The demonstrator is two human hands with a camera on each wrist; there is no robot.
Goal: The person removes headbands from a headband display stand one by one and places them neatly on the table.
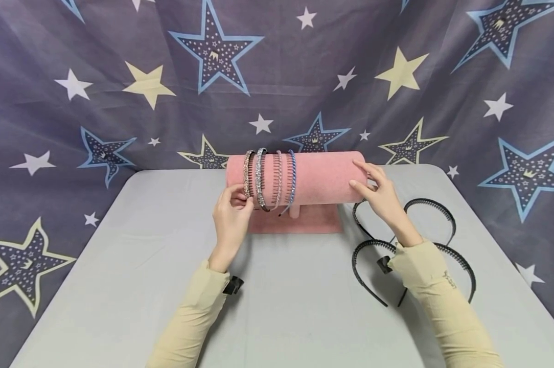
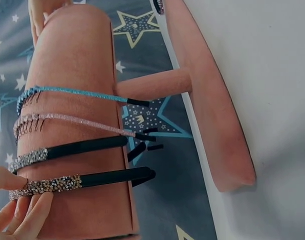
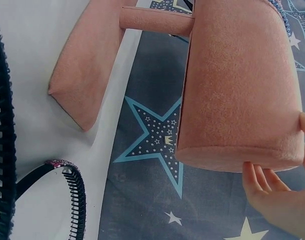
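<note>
A pink padded headband stand (image 1: pixel 325 176) lies crosswise, its roll raised on a short post above a flat pink base (image 1: pixel 304 225). Around its left half sit a gold-glitter headband (image 2: pixel 62 184), a silver-glitter headband (image 1: pixel 259 179), a pale pink toothed headband (image 1: pixel 279 176) and a blue toothed headband (image 1: pixel 293 174). My left hand (image 1: pixel 231 220) pinches the gold-glitter headband, the one closest to the roll's left end. At the other end, my right hand (image 1: pixel 383 197) holds the roll, with the thumb on its front and several fingertips against its end face.
Several black toothed headbands (image 1: pixel 453 225) lie on the grey table (image 1: pixel 300 306) at right, partly under my right forearm. A dark star-patterned cloth (image 1: pixel 277 76) hangs close behind the stand.
</note>
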